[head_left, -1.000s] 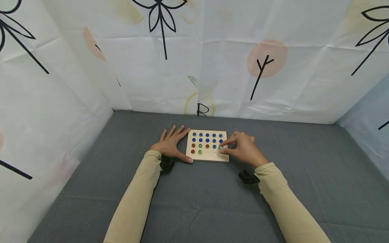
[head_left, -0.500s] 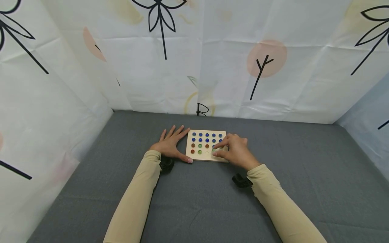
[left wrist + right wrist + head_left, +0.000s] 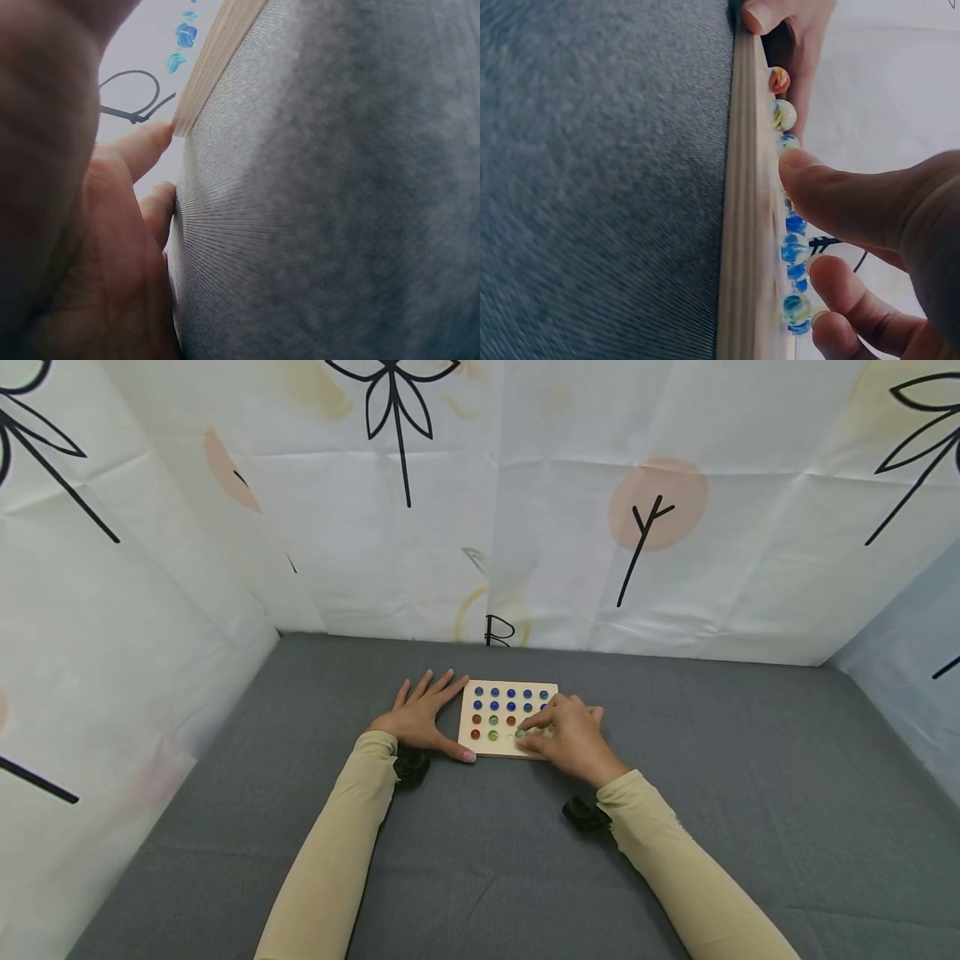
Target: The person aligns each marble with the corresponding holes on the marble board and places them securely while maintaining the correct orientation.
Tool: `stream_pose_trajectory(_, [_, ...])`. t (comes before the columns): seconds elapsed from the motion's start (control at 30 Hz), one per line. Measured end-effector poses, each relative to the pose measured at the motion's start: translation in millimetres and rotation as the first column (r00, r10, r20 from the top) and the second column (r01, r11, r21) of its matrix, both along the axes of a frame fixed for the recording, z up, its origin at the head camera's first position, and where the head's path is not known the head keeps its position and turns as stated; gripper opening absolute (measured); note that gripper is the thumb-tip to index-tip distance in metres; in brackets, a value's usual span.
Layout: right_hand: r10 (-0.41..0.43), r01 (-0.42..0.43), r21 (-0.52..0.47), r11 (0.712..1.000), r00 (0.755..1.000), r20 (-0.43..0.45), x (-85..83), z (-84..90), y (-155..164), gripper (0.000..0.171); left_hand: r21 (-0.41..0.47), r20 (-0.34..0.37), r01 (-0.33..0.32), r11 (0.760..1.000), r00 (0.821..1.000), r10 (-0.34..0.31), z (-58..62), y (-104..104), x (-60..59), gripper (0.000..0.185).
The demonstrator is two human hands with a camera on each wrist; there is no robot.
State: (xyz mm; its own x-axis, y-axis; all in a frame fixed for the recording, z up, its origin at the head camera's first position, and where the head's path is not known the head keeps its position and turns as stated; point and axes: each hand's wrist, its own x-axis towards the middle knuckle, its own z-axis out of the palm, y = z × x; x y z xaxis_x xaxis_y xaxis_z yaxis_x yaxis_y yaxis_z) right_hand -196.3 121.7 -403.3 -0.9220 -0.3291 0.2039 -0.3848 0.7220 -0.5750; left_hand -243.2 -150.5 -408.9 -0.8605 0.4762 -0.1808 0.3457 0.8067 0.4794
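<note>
A wooden board (image 3: 504, 720) lies flat on the grey worktop (image 3: 480, 860), towards its far edge and roughly midway between the left and right sides. The board's small hollows hold glass marbles: blue marbles (image 3: 511, 699) fill the two far rows, and nearer rows carry orange marbles (image 3: 476, 720) and green ones.

The left hand (image 3: 420, 718) lies flat on the worktop against the board's left edge, fingers straight and spread, gripping nothing; its thumb runs along the near left corner of the board (the left wrist view shows a fingertip touching the board's far corner (image 3: 217, 52)).

The right hand (image 3: 566, 735) rests over the near right part of the board, fingers curled, thumb and forefinger drawn together around a green marble (image 3: 519, 734) at the nearest row, at a hollow about the middle of that row. From the right wrist view the thumb (image 3: 840, 199) presses down towards the board's top face (image 3: 754, 225), with a marble just at its tip; whether that marble is seated in its hollow or lifted clear of it I cannot tell from here.

Both forearms wear pale yellow sleeves (image 3: 337, 852), with small black devices strapped at the wrists.
</note>
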Motion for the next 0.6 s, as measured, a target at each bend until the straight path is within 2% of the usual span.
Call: stream_pose_trajectory(0.6, [-0.018, 0.018, 0.007, 1.0, 1.0, -0.02, 2.5, -3.6, -5.2, 0.011, -0.01, 0.009, -0.01, 1.0, 1.0, 0.01, 0.8, 1.7, -1.0, 0.124])
